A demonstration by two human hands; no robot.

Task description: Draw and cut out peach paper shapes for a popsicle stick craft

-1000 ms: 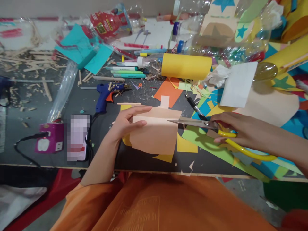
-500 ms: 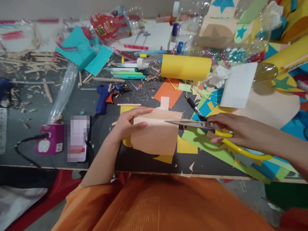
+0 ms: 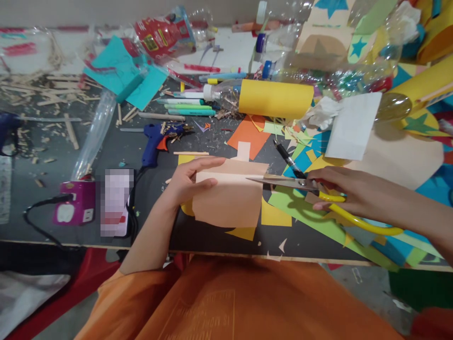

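Between the thumb and fingers of my left hand (image 3: 193,179) is the left side of a pale peach sheet of paper (image 3: 226,200). My right hand (image 3: 343,191) grips the yellow handles of a pair of scissors (image 3: 290,182). Their blades lie across the right part of the sheet, tips pointing left, along a lighter line near its upper edge. A small pale paper strip (image 3: 243,151) shows just beyond the sheet. Yellow paper pieces (image 3: 276,213) lie under and beside it. A black pen (image 3: 287,157) rests behind the blades.
A blue glue gun (image 3: 154,139) lies to the left, near a phone (image 3: 118,203) and a purple power adapter (image 3: 74,203). Markers (image 3: 191,107), a bottle with a yellow wrap (image 3: 276,98) and orange paper (image 3: 249,134) are farther back. Coloured scraps cover the right side.
The scissors shifted slightly left along the sheet, then slightly back right. My left hand keeps its hold on the paper, almost still.
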